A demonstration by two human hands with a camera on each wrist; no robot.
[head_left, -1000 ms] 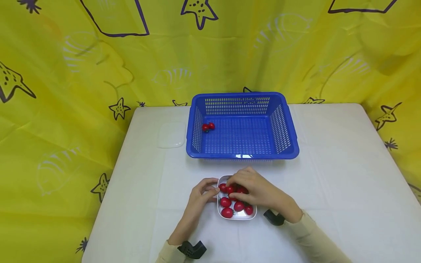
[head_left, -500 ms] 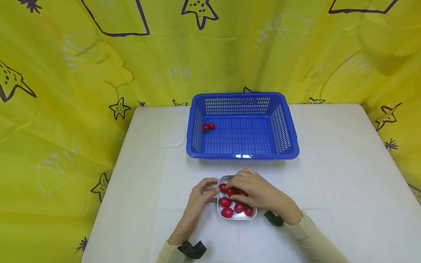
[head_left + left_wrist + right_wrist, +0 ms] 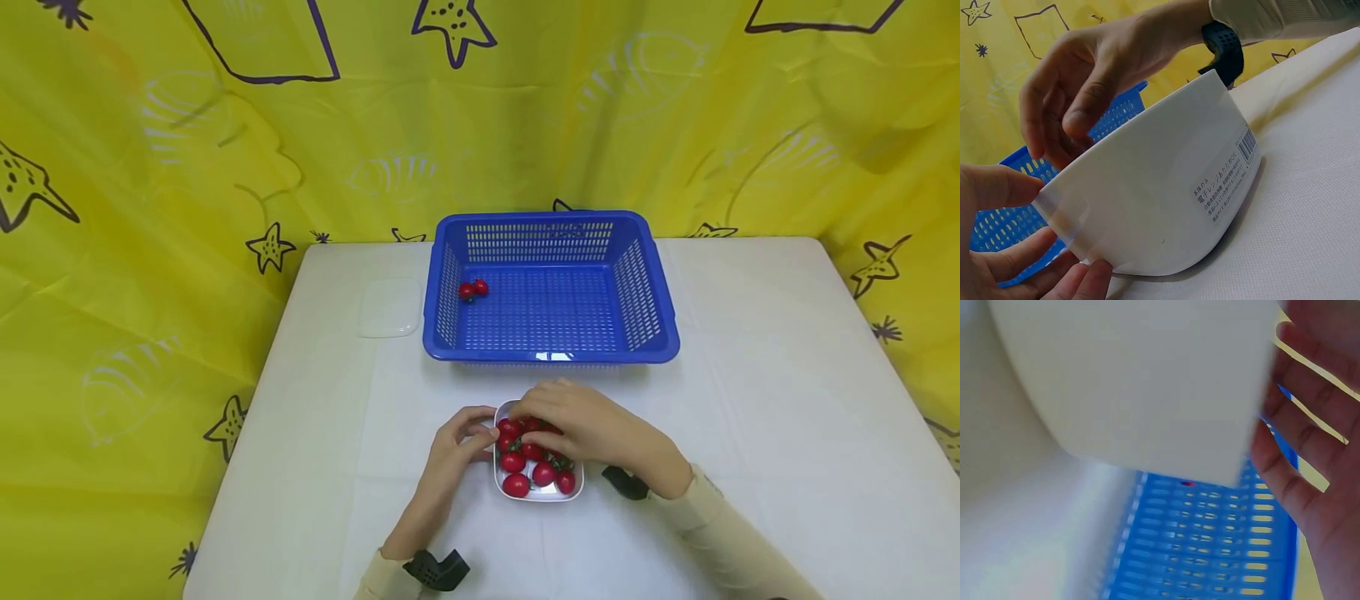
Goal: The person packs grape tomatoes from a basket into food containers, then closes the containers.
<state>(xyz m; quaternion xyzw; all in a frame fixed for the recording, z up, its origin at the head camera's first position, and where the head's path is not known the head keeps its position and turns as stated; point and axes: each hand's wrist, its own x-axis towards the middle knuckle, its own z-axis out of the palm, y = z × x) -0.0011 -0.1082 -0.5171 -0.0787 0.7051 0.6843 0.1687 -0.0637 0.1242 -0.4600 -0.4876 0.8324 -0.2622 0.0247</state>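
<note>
Several red tomatoes [image 3: 516,484] have shifted inside the white container [image 3: 1122,200] since half a second ago, with more of them showing by its left wall, and the right hand [image 3: 577,417] has edged slightly toward its far side. The right hand reaches over the container's rim from the right, thumb and fingers bent down among the tomatoes; whether it pinches one cannot be told, as the tips are partly hidden. The left hand [image 3: 453,442] grips the container's left side, thumb near the rim and other fingers against the outer wall. Tomatoes fill much of the container, some with green stems, and bare white floor shows at its near end. It stands on the white table [image 3: 757,400], a printed label [image 3: 1222,175] on its outer wall.

Beyond the container sits the blue basket [image 3: 551,312], with a pair of tomatoes [image 3: 467,291] in its left part. Farther to the container's left, beside the basket, lies a clear square piece [image 3: 390,308]. Behind everything, past the container and basket, hangs a yellow curtain [image 3: 517,117] printed with dark starfish. Both wrists near the container carry black devices [image 3: 437,571] over pale sleeves.
</note>
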